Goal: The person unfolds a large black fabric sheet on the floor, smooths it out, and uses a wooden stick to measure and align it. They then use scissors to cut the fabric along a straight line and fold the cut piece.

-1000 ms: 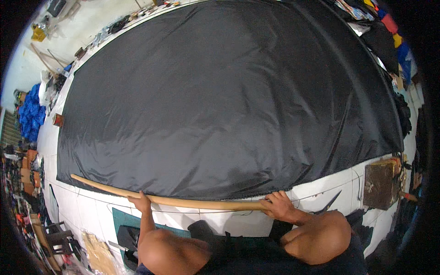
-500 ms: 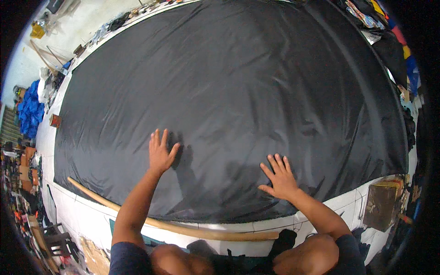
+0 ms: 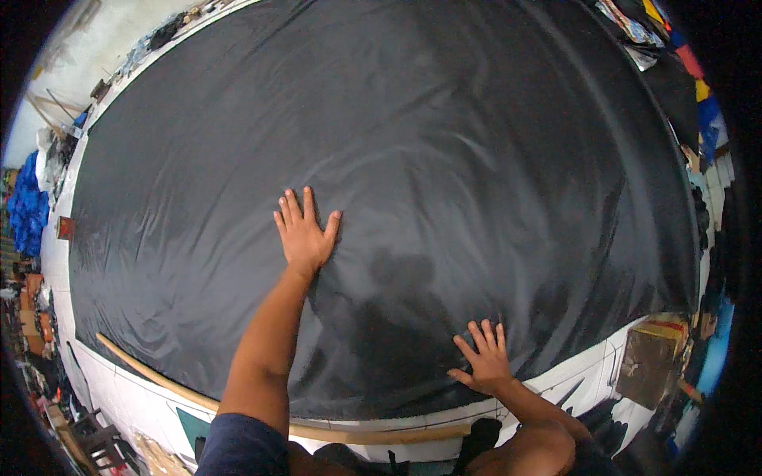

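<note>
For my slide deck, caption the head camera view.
Left hand and right hand pressed flat on black fabric beside a wooden stick.

A large sheet of shiny black fabric [image 3: 444, 159] lies spread flat across the white cutting table [image 3: 587, 377], covering nearly all of it. Soft ripples, perhaps shallow creases, fan across its near half toward the table's front edge.

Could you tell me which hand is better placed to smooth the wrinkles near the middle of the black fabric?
Probably the left hand: it lies flat far out on the black fabric. The right hand rests near the front edge.
</note>
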### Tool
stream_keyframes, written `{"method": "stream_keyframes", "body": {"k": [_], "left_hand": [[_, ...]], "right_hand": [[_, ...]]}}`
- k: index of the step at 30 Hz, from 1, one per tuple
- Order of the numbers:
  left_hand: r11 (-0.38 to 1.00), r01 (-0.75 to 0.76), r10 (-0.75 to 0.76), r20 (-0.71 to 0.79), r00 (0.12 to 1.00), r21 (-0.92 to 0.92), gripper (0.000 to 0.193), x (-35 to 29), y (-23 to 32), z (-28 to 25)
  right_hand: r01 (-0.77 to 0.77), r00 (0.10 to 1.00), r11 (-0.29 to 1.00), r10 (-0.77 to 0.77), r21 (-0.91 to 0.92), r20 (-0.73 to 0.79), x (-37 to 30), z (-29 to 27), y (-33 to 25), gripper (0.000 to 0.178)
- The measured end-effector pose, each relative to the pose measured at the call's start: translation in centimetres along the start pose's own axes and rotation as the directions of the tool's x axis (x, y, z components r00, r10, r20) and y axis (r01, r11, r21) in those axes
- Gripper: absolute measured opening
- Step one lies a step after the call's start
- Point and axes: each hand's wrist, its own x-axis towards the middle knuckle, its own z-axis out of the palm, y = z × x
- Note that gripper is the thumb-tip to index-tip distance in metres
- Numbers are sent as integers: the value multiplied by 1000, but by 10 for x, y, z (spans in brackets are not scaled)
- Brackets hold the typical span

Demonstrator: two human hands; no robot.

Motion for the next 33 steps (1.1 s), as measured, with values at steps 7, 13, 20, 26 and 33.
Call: {"method": "stream_keyframes", "body": {"k": [7, 13, 20, 26, 33], "left_hand": [[998, 10, -10, -14, 1000, -58, 80, 4, 5, -14], [990, 69, -61, 66, 996, -124, 81, 11, 3, -30], [983, 63, -30, 191, 981, -172, 89, 19, 12, -30], [939, 170, -117, 187, 975, -299, 75, 37, 4, -45], [948, 145, -226, -277, 934, -283, 58, 386, -49, -17]], "right_hand": [[-37, 936, 980, 103, 196, -338, 55, -26, 16, 37], [-18, 887, 992, 74, 125, -456, 246, -115, 30, 37], [73, 878, 997, -76, -24, -473, 592, -154, 5, 68], [-54, 924, 998, 42, -20, -380, 665, -125, 19, 71], [-70, 946, 997, 76, 30, -314, 659, -142, 18, 71]]}}
